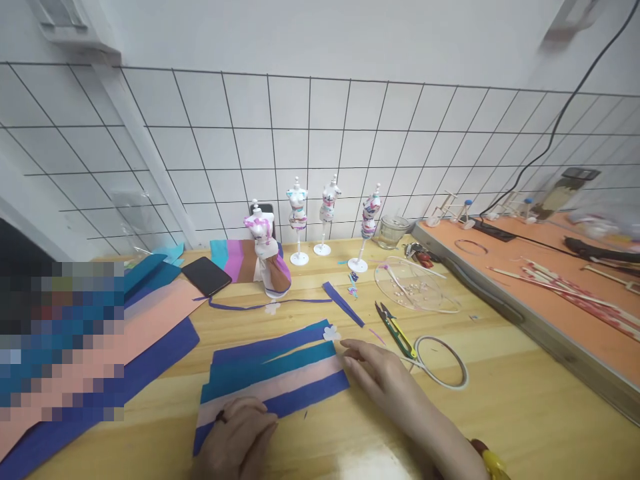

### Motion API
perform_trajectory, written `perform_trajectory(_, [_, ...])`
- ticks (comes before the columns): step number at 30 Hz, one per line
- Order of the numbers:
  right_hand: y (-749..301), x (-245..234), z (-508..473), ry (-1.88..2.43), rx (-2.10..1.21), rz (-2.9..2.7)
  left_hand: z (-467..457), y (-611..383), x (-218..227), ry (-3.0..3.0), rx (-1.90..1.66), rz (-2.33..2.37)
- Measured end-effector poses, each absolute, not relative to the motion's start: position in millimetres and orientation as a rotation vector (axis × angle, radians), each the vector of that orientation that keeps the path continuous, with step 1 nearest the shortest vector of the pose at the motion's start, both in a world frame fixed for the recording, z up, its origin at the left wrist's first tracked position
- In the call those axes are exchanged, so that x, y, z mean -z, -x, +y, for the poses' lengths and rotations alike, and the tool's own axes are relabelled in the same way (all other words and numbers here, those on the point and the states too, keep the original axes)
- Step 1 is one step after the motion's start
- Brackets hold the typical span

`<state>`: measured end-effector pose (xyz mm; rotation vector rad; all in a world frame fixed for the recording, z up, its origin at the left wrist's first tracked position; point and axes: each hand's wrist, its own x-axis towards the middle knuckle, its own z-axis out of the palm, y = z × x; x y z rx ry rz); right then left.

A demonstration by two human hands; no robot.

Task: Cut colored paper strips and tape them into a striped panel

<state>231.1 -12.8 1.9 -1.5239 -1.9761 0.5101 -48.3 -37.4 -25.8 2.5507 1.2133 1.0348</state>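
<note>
A striped sheet [280,380] of teal, pale pink and dark blue, looking like crepe paper or cloth, lies flat on the wooden table. My left hand [237,437] presses on its lower front edge with fingers bent and closed over it; the fingertips are partly hidden. At the sheet's right edge, my right hand [380,373] rests with its fingers stretched out, holding nothing visible. Just beyond those fingertips, a small white flower-shaped piece [331,333] lies by the sheet's far right corner. Thread snips [395,331] and a roll of white tape [443,362] lie right of this hand.
Small decorated dress forms [298,220] stand along the back, one wearing a brown and purple skirt [276,272]. A dark phone [207,276] lies left of them. More striped sheets [150,327] are at left. A clear plate of beads [417,288] and an orange-topped surface [565,280] are right.
</note>
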Motion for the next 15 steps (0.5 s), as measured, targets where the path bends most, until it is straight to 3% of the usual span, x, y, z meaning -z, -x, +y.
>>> perform_trajectory(15, [-297.0, -3.2, -3.9, 2.123, -0.129, -1.863, -36.4, 54.6, 13.8, -2.166, -1.117, 1.413])
